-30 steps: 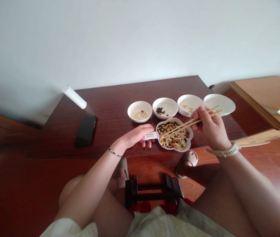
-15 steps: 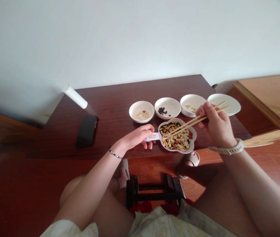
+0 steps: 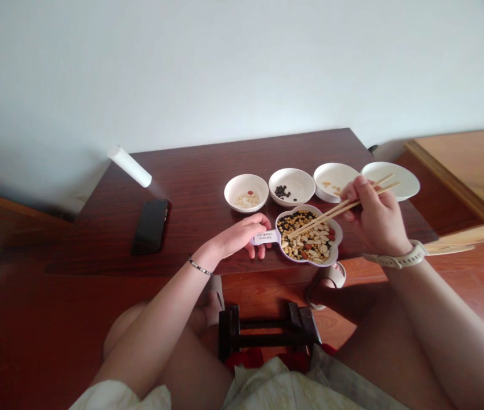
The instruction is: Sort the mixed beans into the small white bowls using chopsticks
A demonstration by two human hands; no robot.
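Chopsticks (image 3: 329, 214) pinched in the right hand's (image 3: 376, 219) fingers point into the flower-shaped dish (image 3: 338, 240), right of centre. The left hand's (image 3: 240, 236) fingers pinch its handle (image 3: 265, 237).

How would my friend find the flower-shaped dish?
Find the dark brown table by the pale wall. Near its front edge, the left hand holds the dish by its handle. Unlike the round white bowls behind, it's flower-shaped and full of mixed beans.
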